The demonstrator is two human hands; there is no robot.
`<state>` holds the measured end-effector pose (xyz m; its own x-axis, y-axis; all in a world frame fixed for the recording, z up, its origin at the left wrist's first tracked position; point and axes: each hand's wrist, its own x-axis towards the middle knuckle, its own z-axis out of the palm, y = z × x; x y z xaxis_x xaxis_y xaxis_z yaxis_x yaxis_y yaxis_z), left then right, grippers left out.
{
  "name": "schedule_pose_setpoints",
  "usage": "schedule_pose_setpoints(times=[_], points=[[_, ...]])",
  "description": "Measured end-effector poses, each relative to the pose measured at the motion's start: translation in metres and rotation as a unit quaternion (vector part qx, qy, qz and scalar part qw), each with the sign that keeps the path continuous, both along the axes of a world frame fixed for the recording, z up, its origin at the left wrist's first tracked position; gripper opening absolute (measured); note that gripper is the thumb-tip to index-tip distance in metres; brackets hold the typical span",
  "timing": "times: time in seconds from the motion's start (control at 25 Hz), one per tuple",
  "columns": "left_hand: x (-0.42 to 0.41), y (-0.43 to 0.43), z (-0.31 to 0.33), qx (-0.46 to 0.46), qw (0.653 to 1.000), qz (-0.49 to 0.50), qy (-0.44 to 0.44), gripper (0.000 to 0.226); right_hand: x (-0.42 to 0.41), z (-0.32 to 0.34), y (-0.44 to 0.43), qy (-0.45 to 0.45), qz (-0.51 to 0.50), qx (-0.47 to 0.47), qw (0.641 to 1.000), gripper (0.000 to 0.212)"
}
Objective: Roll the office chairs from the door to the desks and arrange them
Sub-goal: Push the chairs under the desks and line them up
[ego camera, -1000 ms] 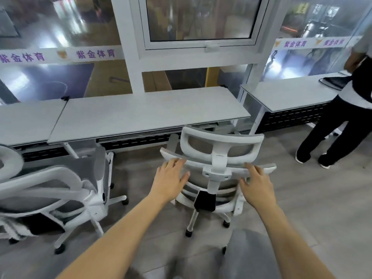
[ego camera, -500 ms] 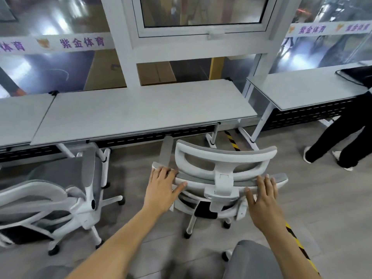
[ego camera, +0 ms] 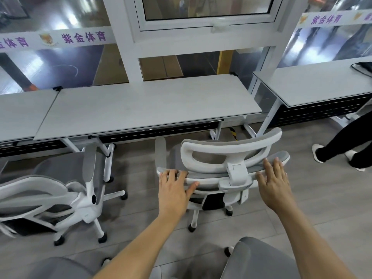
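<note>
A white office chair [ego camera: 231,152] with grey mesh stands with its back to me, facing the middle grey desk [ego camera: 149,107]. My left hand [ego camera: 174,190] rests on the left end of the backrest's top edge, fingers over it and thumb along the frame. My right hand [ego camera: 274,183] lies flat with straight fingers on the right end of that edge. A second white chair [ego camera: 60,190] stands at the left, by the same desk.
A person's dark-trousered legs and white shoes [ego camera: 342,150] are at the right, by another desk [ego camera: 322,83]. Glass partitions and a white window frame [ego camera: 201,33] back the desks. Grey chair parts [ego camera: 257,260] sit close in front of me. Yellow-black floor tape [ego camera: 233,132] lies under the desk.
The chair has rolled closer to the desk and turned slightly. Both hands stayed on its backrest, and the person at the right has stepped further right.
</note>
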<state>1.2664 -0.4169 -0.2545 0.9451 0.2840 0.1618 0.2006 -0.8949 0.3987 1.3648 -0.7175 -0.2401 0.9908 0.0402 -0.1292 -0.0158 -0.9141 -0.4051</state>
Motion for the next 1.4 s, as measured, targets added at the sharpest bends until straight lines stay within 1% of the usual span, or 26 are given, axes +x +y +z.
schedule_pose_setpoints(times=[0.08,0.2,0.32,0.48,0.56,0.72,0.88,0.96,1.04,1.12,1.24,1.4], points=[[0.001,0.000,-0.001,-0.004,1.000,0.005,0.003,0.052,0.002,-0.002,0.000,-0.002,0.004,0.008,1.000,0.070],[0.004,0.004,0.000,-0.013,1.000,0.002,0.013,0.052,0.003,-0.004,0.000,-0.012,0.011,0.012,1.000,0.079],[0.003,0.004,0.001,-0.008,1.000,-0.002,0.014,0.050,-0.002,0.001,0.002,-0.014,-0.002,0.011,1.000,0.068],[-0.006,0.002,0.011,-0.023,0.998,-0.031,0.040,0.047,-0.021,0.022,0.006,-0.053,-0.007,0.016,0.998,0.059],[-0.024,-0.004,0.021,-0.032,0.998,-0.051,0.036,0.045,-0.040,0.033,0.007,-0.071,-0.005,0.026,0.997,0.055],[-0.082,-0.029,0.039,-0.034,0.995,-0.088,0.024,0.041,-0.082,0.046,0.011,-0.100,0.021,0.049,0.994,0.053],[-0.155,-0.058,0.045,-0.044,0.994,-0.102,0.012,0.038,-0.135,0.056,0.009,-0.105,0.051,0.049,0.992,0.052],[-0.194,-0.074,0.049,-0.066,0.991,-0.113,0.019,0.039,-0.166,0.062,0.002,-0.101,0.062,0.040,0.992,0.052],[-0.230,-0.090,0.051,-0.080,0.988,-0.128,0.025,0.035,-0.192,0.073,-0.008,-0.091,0.071,0.033,0.993,0.052],[-0.268,-0.111,0.053,-0.075,0.983,-0.163,0.031,0.032,-0.220,0.088,-0.022,-0.087,0.069,0.024,0.994,0.050],[-0.329,-0.147,0.052,-0.094,0.968,-0.226,0.058,0.034,-0.270,0.112,-0.046,-0.095,0.059,0.014,0.994,0.046],[-0.401,-0.174,0.033,-0.109,0.952,-0.278,0.074,0.035,-0.352,0.128,-0.089,-0.114,0.032,-0.015,0.993,0.043]])
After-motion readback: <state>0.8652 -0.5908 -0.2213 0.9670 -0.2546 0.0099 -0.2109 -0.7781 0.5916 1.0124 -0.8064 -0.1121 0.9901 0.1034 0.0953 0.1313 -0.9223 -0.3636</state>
